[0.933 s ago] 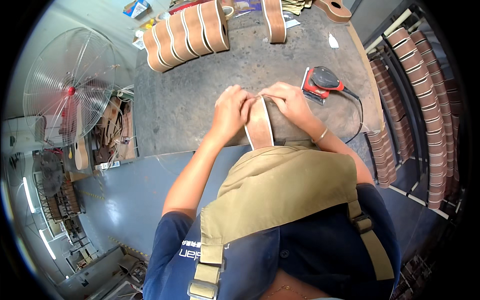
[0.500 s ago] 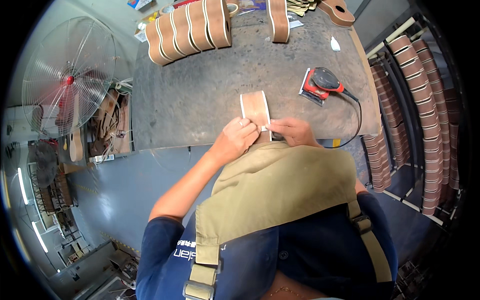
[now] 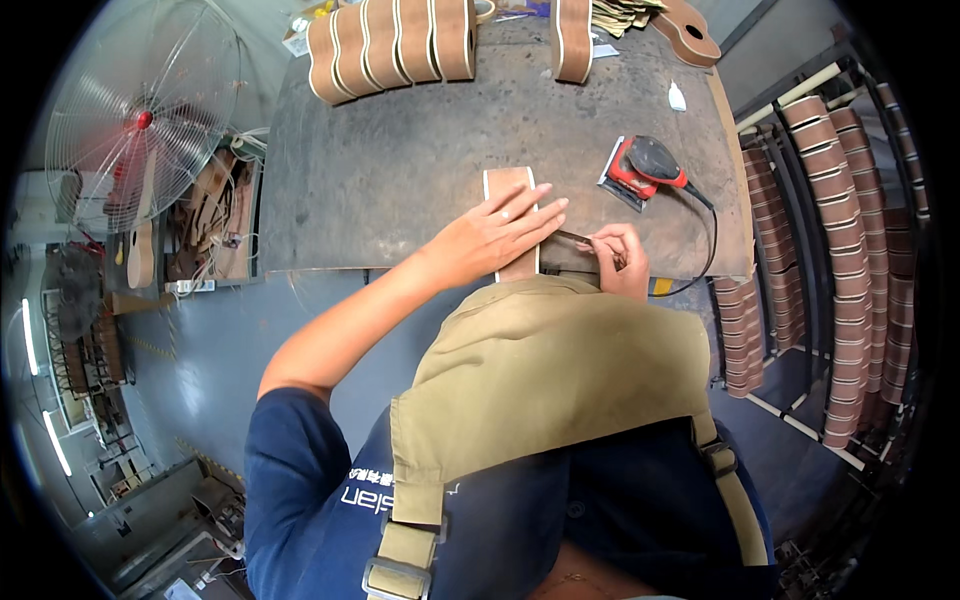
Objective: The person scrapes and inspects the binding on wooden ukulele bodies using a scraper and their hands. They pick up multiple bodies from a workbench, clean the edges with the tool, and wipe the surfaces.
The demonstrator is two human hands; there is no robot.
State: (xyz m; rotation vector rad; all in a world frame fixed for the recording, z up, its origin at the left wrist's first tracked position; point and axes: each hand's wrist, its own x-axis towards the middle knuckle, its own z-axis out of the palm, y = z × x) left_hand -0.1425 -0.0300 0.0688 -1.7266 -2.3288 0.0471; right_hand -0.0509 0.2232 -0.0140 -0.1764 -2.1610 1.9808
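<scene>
At the near edge of the grey, mottled worktop [image 3: 400, 190], close against the khaki cloth apron [image 3: 570, 370], stands a wooden piece [image 3: 508, 179], its smooth reddish-brown band trimmed with cream edging. The left hand [image 3: 503, 233] lies flat across it, fingers extended and slightly spread; the right hand [image 3: 620, 262], just beside, pinches a thin dark strip [image 3: 572, 236] between curled fingers. Toward the right edge sits a red-and-black sander [image 3: 645, 165]; along the far edge, leftward, curvy-sided wooden bodies [image 3: 390, 45] stand in a row.
</scene>
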